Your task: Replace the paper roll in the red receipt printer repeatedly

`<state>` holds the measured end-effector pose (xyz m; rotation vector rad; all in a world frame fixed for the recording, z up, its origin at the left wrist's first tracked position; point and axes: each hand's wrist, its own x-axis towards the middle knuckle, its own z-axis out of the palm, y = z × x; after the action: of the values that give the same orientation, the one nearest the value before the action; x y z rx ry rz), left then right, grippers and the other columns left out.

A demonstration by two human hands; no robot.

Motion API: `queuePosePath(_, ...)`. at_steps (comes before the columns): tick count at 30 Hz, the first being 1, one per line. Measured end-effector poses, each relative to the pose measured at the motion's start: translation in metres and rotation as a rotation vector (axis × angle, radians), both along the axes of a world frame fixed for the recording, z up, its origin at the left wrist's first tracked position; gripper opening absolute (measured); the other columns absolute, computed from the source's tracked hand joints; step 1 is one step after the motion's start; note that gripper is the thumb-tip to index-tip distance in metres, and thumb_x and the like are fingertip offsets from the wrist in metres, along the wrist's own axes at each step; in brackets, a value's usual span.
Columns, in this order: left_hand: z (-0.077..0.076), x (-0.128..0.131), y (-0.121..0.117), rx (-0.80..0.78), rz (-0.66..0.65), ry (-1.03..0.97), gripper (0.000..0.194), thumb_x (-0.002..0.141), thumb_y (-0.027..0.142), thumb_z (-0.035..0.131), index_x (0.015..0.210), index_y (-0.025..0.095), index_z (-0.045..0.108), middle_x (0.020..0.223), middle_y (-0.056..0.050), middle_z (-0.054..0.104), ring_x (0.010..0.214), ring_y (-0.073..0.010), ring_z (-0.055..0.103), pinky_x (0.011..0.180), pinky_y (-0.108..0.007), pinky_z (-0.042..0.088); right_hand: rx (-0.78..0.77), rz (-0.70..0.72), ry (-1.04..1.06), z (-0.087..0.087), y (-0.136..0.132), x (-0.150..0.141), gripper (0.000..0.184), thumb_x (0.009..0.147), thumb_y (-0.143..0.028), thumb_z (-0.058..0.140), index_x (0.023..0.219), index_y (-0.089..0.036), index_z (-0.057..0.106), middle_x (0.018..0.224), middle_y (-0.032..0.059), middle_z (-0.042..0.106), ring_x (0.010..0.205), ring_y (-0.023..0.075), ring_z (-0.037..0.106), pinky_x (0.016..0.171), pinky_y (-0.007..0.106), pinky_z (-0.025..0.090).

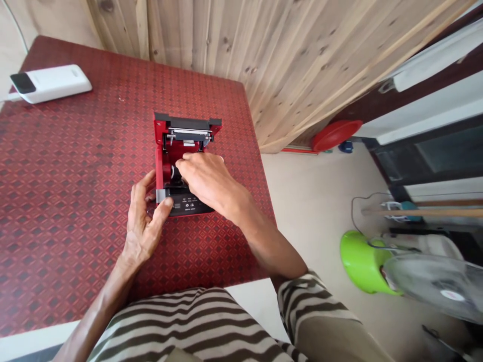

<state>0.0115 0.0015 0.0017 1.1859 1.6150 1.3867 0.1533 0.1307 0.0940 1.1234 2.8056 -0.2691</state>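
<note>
A small red and black printer (184, 205), which looks like a receipt or label printer, sits on the table with its lid (188, 123) raised. A dark roller runs across the inside of the lid. My left hand (145, 213) grips the printer's front left corner, thumb on the black button panel and fingers along the side. My right hand (206, 176) reaches down into the open compartment with its fingers curled. Beside those fingertips shows a round part (173, 172) with a white rim and dark middle. What the right fingers hold is hidden beneath the hand.
The table (94, 211) has a red patterned cover. A white power bank (56, 83) with a cable lies at the far left. Wooden boards (211, 40) stand behind the table. On the floor to the right are a green stool (362, 261) and a fan (437, 286).
</note>
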Motion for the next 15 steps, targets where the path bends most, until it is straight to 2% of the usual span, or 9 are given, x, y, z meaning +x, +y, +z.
queuePosePath(4,0.000,-0.002,0.000,-0.011,-0.040,0.016,0.075,0.102,0.067,0.069,0.162,0.023,0.057,0.144,-0.016,0.070,0.135,-0.0363,0.066,0.113,-0.058,0.057,-0.025,0.011,-0.073,-0.003,0.013,-0.003,0.032,0.110,-0.006,0.053,0.114,-0.014,0.083,0.107,0.0166,0.084,0.099,0.0304,0.081,0.088,0.042,0.062)
queuePosePath(8,0.001,-0.004,-0.001,-0.018,-0.047,0.040,0.075,0.102,0.068,0.068,0.162,0.025,0.057,0.143,-0.016,0.070,0.134,-0.0359,0.067,0.112,-0.058,0.058,-0.071,-0.011,-0.070,-0.001,0.013,0.001,0.033,0.111,-0.006,0.051,0.115,-0.012,0.083,0.110,0.0169,0.084,0.101,0.0298,0.081,0.089,0.041,0.062)
queuePosePath(12,0.003,-0.004,0.000,-0.037,-0.044,0.002,0.078,0.099,0.069,0.072,0.161,0.024,0.058,0.146,-0.017,0.070,0.136,-0.0372,0.068,0.112,-0.057,0.059,-0.084,0.002,0.156,0.005,-0.001,0.023,0.031,0.113,-0.005,0.052,0.124,-0.012,0.080,0.122,0.0147,0.083,0.111,0.0265,0.080,0.102,0.042,0.062)
queuePosePath(15,0.007,-0.006,0.001,-0.017,-0.050,-0.075,0.071,0.101,0.068,0.071,0.157,0.025,0.063,0.150,-0.016,0.071,0.138,-0.0373,0.069,0.114,-0.055,0.059,-0.094,0.117,0.403,0.004,-0.014,0.041,0.025,0.116,-0.021,0.062,0.135,-0.016,0.077,0.132,0.0122,0.082,0.121,0.0262,0.076,0.114,0.047,0.059)
